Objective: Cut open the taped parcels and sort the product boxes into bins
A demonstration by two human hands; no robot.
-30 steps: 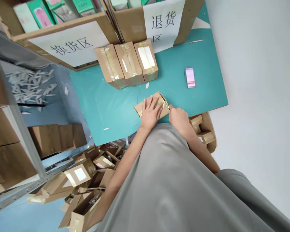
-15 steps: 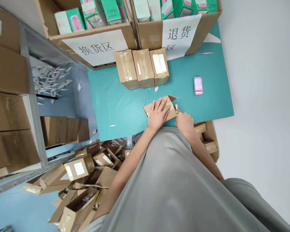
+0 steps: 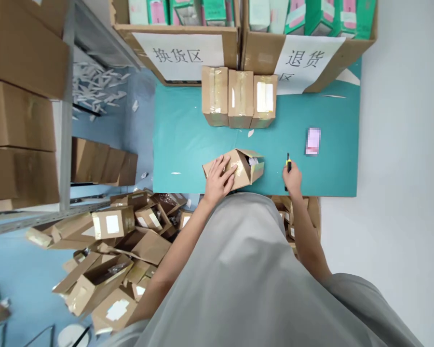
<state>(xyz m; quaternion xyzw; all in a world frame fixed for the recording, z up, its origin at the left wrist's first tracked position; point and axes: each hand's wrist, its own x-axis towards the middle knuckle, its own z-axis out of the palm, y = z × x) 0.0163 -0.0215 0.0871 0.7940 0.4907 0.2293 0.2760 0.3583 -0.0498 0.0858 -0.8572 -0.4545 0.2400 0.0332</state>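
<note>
A small cardboard box lies on its side on the green table top. Its right end has flaps standing apart, and something whitish shows inside. My left hand rests on the left part of the box with its fingers spread. My right hand, to the right of the box and apart from it, is closed round a black and yellow utility knife whose tip points away from me.
Three taped cartons stand side by side behind the box. Farther back are two large labelled boxes holding green and pink packs. A blurred pinkish item lies at right. Opened cartons are heaped on the floor at left, beside a shelf.
My right hand has drawn the knife away from the box to the right. The box's right end now gapes open, and the box with my left hand sits slightly farther left in view.
</note>
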